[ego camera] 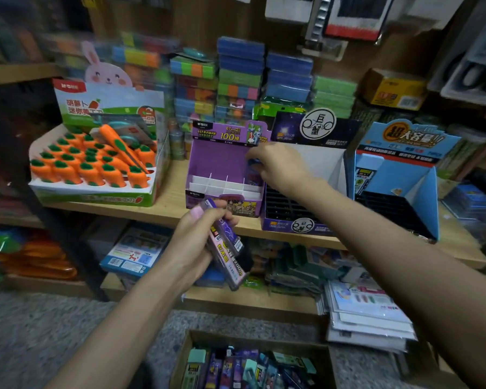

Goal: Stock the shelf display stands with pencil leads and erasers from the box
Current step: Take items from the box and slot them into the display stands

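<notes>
A purple display stand [208,161] with white dividers sits on the wooden shelf [171,200]. My right hand [278,164] reaches into its right side and pinches a blue pencil lead case [253,167] there. My left hand [199,237] hovers below the shelf edge and grips a bundle of purple pencil lead cases [229,248], tilted down to the right. A cardboard box [180,360] on the floor at the bottom holds several lead cases and erasers.
To the right stand a dark purple-and-white display stand [328,164] with a black grid and a blue display stand [404,175]. A carrot eraser display [96,164] fills the shelf's left. Stacked colourful packs sit behind. Packets and booklets lie on the lower shelf.
</notes>
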Tool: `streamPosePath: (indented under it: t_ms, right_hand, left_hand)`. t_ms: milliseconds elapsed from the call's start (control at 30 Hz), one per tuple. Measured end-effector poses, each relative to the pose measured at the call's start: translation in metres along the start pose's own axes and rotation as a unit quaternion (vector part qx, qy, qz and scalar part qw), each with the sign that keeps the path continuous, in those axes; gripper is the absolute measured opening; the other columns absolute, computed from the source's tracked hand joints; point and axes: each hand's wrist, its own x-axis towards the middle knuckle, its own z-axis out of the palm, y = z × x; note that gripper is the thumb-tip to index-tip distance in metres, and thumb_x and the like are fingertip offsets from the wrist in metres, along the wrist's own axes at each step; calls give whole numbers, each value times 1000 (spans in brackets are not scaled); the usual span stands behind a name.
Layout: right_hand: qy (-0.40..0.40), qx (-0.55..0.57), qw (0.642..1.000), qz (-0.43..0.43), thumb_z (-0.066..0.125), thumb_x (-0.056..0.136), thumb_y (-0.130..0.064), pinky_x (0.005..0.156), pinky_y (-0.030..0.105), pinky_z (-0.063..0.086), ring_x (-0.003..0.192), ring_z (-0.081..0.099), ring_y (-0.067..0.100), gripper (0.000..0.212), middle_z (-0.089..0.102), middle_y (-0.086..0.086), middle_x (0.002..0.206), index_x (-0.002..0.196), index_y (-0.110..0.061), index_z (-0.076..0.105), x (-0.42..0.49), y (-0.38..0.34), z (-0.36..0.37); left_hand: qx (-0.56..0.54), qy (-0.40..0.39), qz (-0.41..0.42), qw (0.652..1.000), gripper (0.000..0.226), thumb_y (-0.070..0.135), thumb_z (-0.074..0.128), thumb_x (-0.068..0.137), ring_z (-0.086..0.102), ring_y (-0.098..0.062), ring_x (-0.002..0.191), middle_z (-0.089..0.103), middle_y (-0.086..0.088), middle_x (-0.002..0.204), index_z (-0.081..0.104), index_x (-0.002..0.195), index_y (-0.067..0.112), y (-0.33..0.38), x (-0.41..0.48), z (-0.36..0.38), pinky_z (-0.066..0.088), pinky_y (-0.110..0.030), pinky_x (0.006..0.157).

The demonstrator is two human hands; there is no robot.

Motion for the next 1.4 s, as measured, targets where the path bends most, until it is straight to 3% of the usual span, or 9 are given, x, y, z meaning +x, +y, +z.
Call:
streamPosePath:
  t_ms: [133, 267, 467, 667, 867, 933, 1033, 1167, 1400]
  right_hand:
    - [75, 51, 996, 9, 54, 92, -15, 81, 42, 47, 112, 50, 30, 34, 52, 10, 123, 126, -10, 54, -21, -2, 3]
    - [130, 259, 954, 74, 50, 95, -24, 74, 36, 44, 88, 56, 21, 19, 61, 7, 95, 98, -10, 63, -64, -24, -6]
    - [-129, 599, 775, 153, 60, 90, -18, 58, 12, 44, 64, 54, 0, 4, 60, -1, 78, 92, -15, 61, -134, -42, -1]
    - [-76, 655, 709, 250, 64, 83, 3, 57, 17, 52, 65, 64, 8, 13, 65, 9, 81, 89, -8, 63, -153, -21, 3]
    - [78, 776, 539, 319, 64, 82, 2, 62, 19, 56, 67, 68, 13, 23, 72, 6, 77, 103, -3, 59, -151, 19, -11]
    - [113, 755, 570, 304, 66, 81, -2, 63, 17, 55, 66, 67, 10, 23, 71, 2, 73, 103, -1, 59, -142, 33, -18]
    - [197, 613, 715, 272, 68, 83, -8, 65, 17, 53, 70, 66, 9, 12, 68, -2, 77, 92, -12, 62, -116, 60, -33]
    - [214, 448, 838, 226, 68, 84, -5, 67, 26, 58, 77, 64, 20, 17, 58, 0, 80, 99, -10, 60, -63, 78, -31]
    - [163, 283, 939, 106, 71, 80, -9, 81, 29, 48, 89, 62, 22, 23, 68, 10, 95, 102, -4, 66, -12, 66, -3]
  left_hand:
    - [3, -47, -4, 999, 11, 1, 52, 89, 72, -19, 78, 73, -7, 74, 61, 91, 8, 0, -4, 2, 59, -29, 66]
    - [-38, -52, 1, 998, 13, 3, 53, 88, 72, -24, 86, 74, -15, 90, 62, 98, 3, -1, -6, 8, 58, -27, 67]
    - [-85, -31, 15, 996, 11, 4, 48, 93, 72, -19, 82, 74, -10, 86, 58, 96, 3, -3, -5, 19, 59, -32, 73]
    - [-39, -44, -6, 998, 15, 11, 60, 82, 71, -18, 83, 74, -8, 90, 63, 95, 6, -16, -8, 33, 59, -30, 69]
    - [42, -90, -28, 995, 24, 22, 68, 71, 72, -14, 85, 75, -3, 91, 67, 94, 15, -25, -11, 45, 59, -29, 66]
    - [73, -95, -27, 992, 23, 21, 67, 76, 72, -14, 86, 75, -6, 92, 66, 98, 15, -26, -10, 48, 58, -28, 64]
    - [77, -57, -22, 995, 19, 7, 60, 87, 72, -18, 85, 75, -9, 92, 54, 104, 10, -20, -2, 42, 60, -30, 65]
    - [84, -30, -19, 996, 19, 3, 55, 89, 72, -21, 87, 74, -11, 95, 48, 106, 7, -14, 7, 26, 58, -28, 61]
    - [99, -41, 54, 993, 24, 21, 73, 67, 71, -19, 89, 74, -13, 94, 58, 83, 13, -14, 13, 0, 56, -24, 64]
